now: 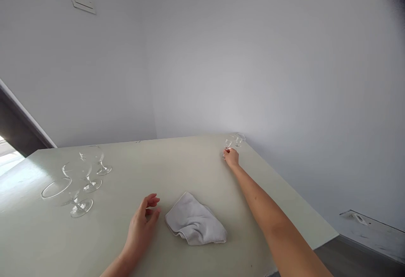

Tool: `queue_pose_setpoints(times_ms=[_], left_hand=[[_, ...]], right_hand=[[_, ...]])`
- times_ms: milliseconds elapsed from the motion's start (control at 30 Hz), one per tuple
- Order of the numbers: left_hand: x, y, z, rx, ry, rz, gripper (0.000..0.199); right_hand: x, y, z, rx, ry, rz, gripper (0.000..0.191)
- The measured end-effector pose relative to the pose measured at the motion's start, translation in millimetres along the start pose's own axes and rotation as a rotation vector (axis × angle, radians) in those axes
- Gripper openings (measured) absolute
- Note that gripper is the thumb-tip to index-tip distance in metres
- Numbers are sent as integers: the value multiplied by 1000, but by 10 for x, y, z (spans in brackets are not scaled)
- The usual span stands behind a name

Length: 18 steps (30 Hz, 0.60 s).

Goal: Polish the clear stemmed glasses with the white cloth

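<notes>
Your right hand (231, 158) pinched a small clear stemmed glass (228, 144) far right; your left hand (141, 226), fingers (152, 201) loosely spread, lay near a crumpled white cotton towel (194, 222).

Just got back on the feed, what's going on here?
A person is working bare-handed at a pale table. Their right hand reaches to the far corner and touches a small stemmed glass, with a second small glass just beside it. Their left hand lies open near a crumpled white towel. Three larger stemmed glasses sit toward the table's left side, apart from both hands.
</notes>
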State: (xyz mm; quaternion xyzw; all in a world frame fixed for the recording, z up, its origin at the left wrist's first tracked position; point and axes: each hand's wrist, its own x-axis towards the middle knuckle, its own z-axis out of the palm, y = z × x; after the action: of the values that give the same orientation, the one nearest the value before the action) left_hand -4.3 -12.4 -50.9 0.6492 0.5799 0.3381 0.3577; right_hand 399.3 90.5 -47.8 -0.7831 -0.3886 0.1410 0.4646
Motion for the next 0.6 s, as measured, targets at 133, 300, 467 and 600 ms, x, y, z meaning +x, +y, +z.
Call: queue_pose_setpoints(times_ms=[133, 300, 467, 600], left_hand=[[18, -54, 3, -51, -4, -1, 35], [-31, -24, -30, -159, 48, 26, 31], [-33, 145, -394, -330, 472, 200, 21], [8, 74, -855, -478, 889, 157, 26]], right_hand=[[69, -24, 28, -22, 70, 10, 16], [-46, -21, -15, -25, 141, 13, 23], [-388, 112, -94, 20, 160, 7, 33], [-852, 59, -109, 127, -59, -141, 33]])
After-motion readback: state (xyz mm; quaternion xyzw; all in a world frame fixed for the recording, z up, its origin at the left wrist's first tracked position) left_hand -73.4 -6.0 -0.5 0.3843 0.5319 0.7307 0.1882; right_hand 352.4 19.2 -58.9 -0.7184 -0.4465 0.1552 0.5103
